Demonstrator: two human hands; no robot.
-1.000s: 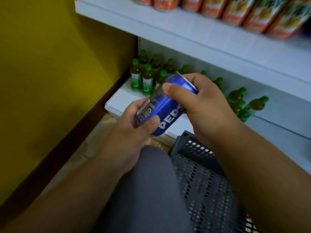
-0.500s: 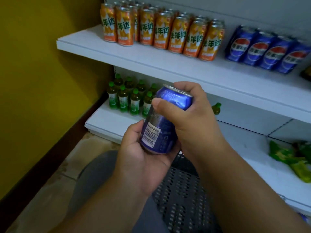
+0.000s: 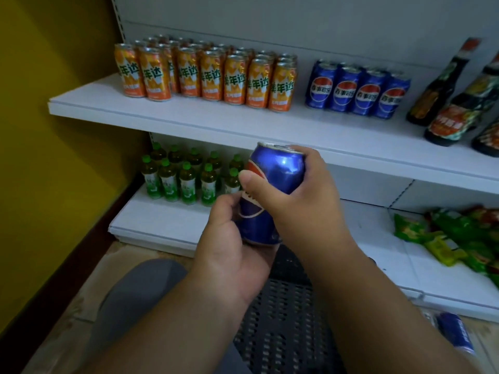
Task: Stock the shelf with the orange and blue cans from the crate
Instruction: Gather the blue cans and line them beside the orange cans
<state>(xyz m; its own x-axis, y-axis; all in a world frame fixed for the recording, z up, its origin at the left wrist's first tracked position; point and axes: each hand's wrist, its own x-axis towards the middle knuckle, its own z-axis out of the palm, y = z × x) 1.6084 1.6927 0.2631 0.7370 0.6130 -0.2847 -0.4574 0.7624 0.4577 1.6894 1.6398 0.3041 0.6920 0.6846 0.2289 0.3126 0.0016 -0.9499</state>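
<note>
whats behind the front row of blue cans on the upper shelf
More blue tops show behind the front row of blue cans, so at least one more row. How many, the front row hides.

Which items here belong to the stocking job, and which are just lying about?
Job: blue can held by left hand and right hand; orange cans; shelved blue cans; upper shelf; crate.
Lying about: green bottles; dark bottles; green packets.

The crate [image 3: 286,333] is mostly hidden behind both arms. The dark bottles [image 3: 459,98] are cut by the right edge, their labels too blurred to read. The snack packets [image 3: 445,238] are blurred too.
</note>
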